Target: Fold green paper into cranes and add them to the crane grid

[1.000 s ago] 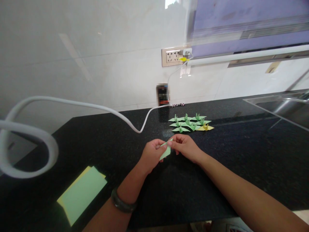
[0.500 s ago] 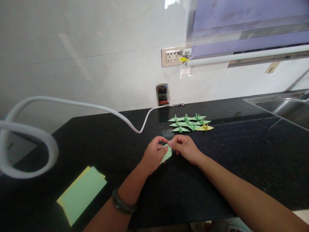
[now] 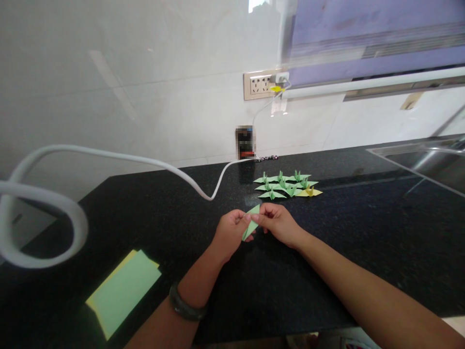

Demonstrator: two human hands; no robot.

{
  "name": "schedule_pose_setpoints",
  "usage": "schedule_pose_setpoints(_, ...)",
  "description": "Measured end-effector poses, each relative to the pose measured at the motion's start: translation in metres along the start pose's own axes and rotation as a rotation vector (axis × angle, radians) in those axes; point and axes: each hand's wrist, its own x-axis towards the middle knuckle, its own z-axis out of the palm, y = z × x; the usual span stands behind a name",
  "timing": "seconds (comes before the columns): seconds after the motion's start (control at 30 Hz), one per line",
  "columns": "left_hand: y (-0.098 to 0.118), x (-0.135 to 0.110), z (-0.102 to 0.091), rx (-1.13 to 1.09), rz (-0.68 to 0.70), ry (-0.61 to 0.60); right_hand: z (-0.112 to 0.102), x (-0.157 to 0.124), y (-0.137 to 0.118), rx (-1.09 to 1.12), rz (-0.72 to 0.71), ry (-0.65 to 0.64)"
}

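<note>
Slants left forearm [image 3: 203, 274] and right forearm [image 3: 337, 271] inward; holds left hand [image 3: 228, 232] and right hand [image 3: 280, 222] close together with fingers [image 3: 269, 208] curled; pinches with thumbs [image 3: 256, 218] side by side.

Fingers [image 3: 257, 219] partly hide the folded green paper [image 3: 251, 228], and pixelation blurs a dark object [image 3: 245, 141], perhaps a phone.

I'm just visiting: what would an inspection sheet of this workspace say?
Surface: black counter, glossy.
Job's things: folded paper; green cranes and one yellow crane beyond it; flat sheets at left.
Clutter: pixelated dark object by the wall; patterned strand beside it.
Hands: left hand and right hand both grip the folded paper.
Cables: thick white cable loops at left; thin cable rises toward the socket.
Surroundings: tiled wall; sink at right.
</note>
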Motion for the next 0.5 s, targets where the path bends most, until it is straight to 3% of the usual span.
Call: schedule_pose_setpoints(0.5,0.002,-0.0017,-0.0008,0.084,0.027,-0.005,-0.0033,0.001,-0.0027,-0.058,-0.043,0.077)
